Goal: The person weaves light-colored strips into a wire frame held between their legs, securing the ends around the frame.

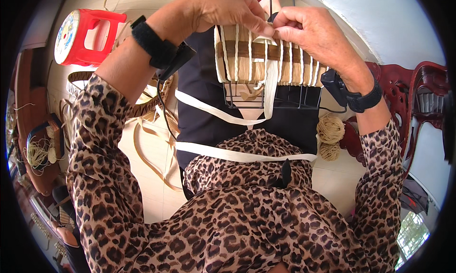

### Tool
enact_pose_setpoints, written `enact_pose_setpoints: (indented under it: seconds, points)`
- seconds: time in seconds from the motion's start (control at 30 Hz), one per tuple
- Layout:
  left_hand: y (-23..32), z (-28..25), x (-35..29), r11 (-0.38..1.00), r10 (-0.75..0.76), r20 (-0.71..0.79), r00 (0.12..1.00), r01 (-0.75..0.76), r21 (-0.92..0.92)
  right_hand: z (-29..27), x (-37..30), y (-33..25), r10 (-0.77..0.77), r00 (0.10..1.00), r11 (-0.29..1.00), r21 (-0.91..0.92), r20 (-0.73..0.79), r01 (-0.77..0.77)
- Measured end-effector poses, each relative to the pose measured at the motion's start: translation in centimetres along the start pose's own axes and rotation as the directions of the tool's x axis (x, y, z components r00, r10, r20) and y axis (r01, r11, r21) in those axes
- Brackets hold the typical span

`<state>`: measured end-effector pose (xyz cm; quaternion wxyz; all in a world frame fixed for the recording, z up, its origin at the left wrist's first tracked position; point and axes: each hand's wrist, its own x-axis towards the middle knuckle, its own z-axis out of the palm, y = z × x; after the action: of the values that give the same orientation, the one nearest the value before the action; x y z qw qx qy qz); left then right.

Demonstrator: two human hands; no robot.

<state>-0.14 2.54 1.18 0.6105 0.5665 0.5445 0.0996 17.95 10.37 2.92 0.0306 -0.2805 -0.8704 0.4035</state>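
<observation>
A half-woven basket (244,69) rests on my lap, its black wire frame (237,104) showing at the near edge. White twisted cords cross its tan woven side, and a brown band runs through them. My left hand (232,12) and my right hand (308,31) meet at the basket's far edge, fingertips pinched together on a flat cream strip (270,83). From there the strip hangs down over the weave and loops across my lap to the left. The exact spot between the fingertips is partly hidden by the fingers.
A red plastic stool (90,38) lies tipped at the upper left. Loose cream strips (154,164) trail on the floor at left. Balls of cream cord (330,135) sit right of my lap, near a dark red carved wooden chair (394,92). A white wall (370,16) rises behind.
</observation>
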Motion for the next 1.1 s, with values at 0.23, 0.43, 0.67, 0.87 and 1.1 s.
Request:
enact_pose_setpoints:
  seconds: [0.23, 0.43, 0.67, 0.87, 1.1]
  points:
    - [-1.7, 0.3, 1.5, 0.993, -0.031, 0.1, 0.994, 0.043, -0.113, 0.5, -1.4, -0.4, -0.278, 0.956, 0.95, -0.177, -0.096, 0.259]
    - [-2.0, 1.0, 2.1, 0.965, 0.002, 0.099, 0.995, 0.024, -0.262, 2.5, -3.2, -1.9, -0.575, 0.816, 0.741, -0.462, -0.063, 0.487]
    - [-1.9, 1.1, 2.3, 0.961, 0.003, 0.119, 0.993, 0.03, -0.273, 2.5, -3.3, -1.7, -0.523, 0.851, 0.755, -0.49, -0.051, 0.435]
    - [-1.6, 1.6, 2.8, 0.944, 0.021, 0.161, 0.987, 0.034, -0.329, 2.7, -3.9, -1.7, -0.63, 0.775, 0.539, -0.689, 0.052, 0.485]
    - [-1.3, 1.7, 3.0, 0.905, 0.048, 0.157, 0.986, 0.023, -0.425, 3.2, -4.2, -2.8, -0.624, 0.77, 0.383, -0.807, 0.134, 0.451]
